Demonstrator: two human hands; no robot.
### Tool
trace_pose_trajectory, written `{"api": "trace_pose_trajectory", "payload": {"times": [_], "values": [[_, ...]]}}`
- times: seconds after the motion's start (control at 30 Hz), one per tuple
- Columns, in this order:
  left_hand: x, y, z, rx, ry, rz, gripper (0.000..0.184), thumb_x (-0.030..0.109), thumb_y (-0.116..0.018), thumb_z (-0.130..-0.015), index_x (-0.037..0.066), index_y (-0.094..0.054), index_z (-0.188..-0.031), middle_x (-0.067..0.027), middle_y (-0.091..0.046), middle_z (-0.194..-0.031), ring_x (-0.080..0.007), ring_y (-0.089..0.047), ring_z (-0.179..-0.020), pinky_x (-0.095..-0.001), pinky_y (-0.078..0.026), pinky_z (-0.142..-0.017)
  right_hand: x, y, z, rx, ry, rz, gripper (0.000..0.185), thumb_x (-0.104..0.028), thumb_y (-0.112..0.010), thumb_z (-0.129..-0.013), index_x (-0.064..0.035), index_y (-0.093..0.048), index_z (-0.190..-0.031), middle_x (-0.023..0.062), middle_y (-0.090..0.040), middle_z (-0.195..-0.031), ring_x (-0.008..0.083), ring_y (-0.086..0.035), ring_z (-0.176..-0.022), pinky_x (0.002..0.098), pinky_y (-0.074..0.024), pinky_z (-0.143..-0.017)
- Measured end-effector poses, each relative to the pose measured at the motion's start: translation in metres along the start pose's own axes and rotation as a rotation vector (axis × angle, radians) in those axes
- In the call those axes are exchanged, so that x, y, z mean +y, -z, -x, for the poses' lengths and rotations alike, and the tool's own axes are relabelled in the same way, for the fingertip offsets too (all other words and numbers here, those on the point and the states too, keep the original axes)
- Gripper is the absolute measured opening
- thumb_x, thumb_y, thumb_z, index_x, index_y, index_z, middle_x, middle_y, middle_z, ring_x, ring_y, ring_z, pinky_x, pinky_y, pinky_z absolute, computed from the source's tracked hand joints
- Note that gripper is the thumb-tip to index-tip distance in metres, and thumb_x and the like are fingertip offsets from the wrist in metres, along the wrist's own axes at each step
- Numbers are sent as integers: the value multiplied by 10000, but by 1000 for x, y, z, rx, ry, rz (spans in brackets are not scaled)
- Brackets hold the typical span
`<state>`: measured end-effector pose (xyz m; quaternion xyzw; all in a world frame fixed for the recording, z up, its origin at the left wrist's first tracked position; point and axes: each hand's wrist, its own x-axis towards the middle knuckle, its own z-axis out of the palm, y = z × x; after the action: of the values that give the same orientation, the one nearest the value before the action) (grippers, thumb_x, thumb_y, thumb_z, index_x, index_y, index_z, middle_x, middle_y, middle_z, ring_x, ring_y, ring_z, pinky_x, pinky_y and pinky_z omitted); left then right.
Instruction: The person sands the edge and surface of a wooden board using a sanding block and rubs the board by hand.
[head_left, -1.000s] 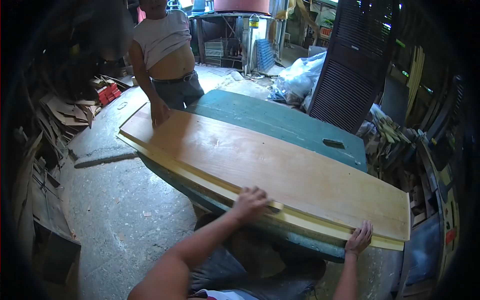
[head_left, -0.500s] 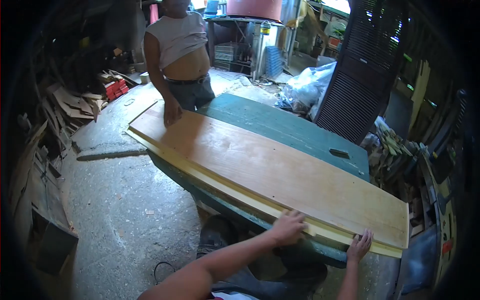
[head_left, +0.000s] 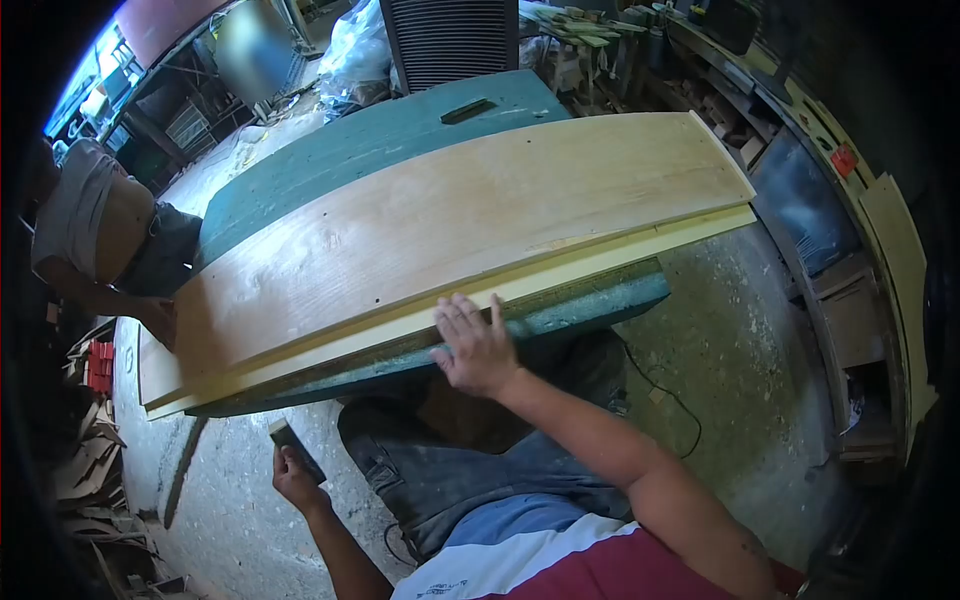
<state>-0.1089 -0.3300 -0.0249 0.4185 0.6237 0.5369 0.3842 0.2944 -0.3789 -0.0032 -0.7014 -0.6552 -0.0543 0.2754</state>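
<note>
My left hand (head_left: 298, 478) is closed around a sanding block (head_left: 298, 452), a small flat block with a dark face and a pale end. It is held in the air over the floor, left of my knees and apart from the table. My right hand (head_left: 475, 345) lies with its fingers stretched out at the near edge of a long wooden panel (head_left: 430, 220), over the pale yellow edge strip (head_left: 610, 240). The panel has a curved far edge and several small dark holes. It rests on a green worktable (head_left: 330, 160).
A co-worker's hand (head_left: 158, 320) touches the panel's left end. Behind the table stand a dark louvred door (head_left: 455, 45) and clear plastic sheeting (head_left: 355, 60). Scrap wood (head_left: 90, 470) is piled at left, shelves (head_left: 850, 330) stand at right, and a cord (head_left: 665, 395) lies on the floor.
My view has swung to the right. My left hand has come off the panel's edge with the block and moved left. My right hand has shifted from near the panel's right end towards its middle.
</note>
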Motion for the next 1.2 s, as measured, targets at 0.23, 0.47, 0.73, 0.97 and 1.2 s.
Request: {"api": "trace_pose_trajectory", "payload": {"times": [0.23,0.47,0.73,0.97,1.2], "values": [[7,-7,-17,49,-11,-2,338,212,-597,-1092,-25,-699,-1311,-36,-718,-1075,-132,-627,-960,-303,-505,-897,114,39,51,-13,-100,331,602,-520,-443,-1055,-169,-505,-1540,134,-418,-1632,353,-308,-1561,654,-160,-1261],[86,-118,-9,-385,-1275,-687,523,203,-917,-644,140,-766,-1141,-69,-673,-1014,-309,-639,-976,-480,-476,-877,168,74,95,58,-236,318,706,-580,-398,-1068,-153,-392,-1631,144,-304,-1707,395,-287,-1569,682,-178,-1247],[47,-241,47,-432,-1409,-604,469,283,-909,-684,174,-762,-1116,-10,-615,-989,-244,-609,-927,-450,-456,-782,159,58,93,102,-316,375,705,-564,-390,-1075,-125,-400,-1625,167,-303,-1704,435,-314,-1543,688,-219,-1225],[80,-365,157,-601,-1326,-524,402,326,-867,-724,175,-787,-1089,7,-623,-1015,-209,-596,-1017,-409,-436,-817,166,56,96,191,-298,350,780,-605,-452,-1045,-39,-429,-1582,182,-395,-1653,391,-375,-1521,634,-255,-1227],[105,-335,113,-736,-1178,-674,459,309,-865,-744,121,-773,-1151,-40,-656,-1128,-248,-605,-1107,-426,-475,-917,119,89,76,297,-265,49,848,-416,-779,-899,12,-426,-1540,220,-491,-1548,403,-450,-1451,538,-360,-1207]]}}
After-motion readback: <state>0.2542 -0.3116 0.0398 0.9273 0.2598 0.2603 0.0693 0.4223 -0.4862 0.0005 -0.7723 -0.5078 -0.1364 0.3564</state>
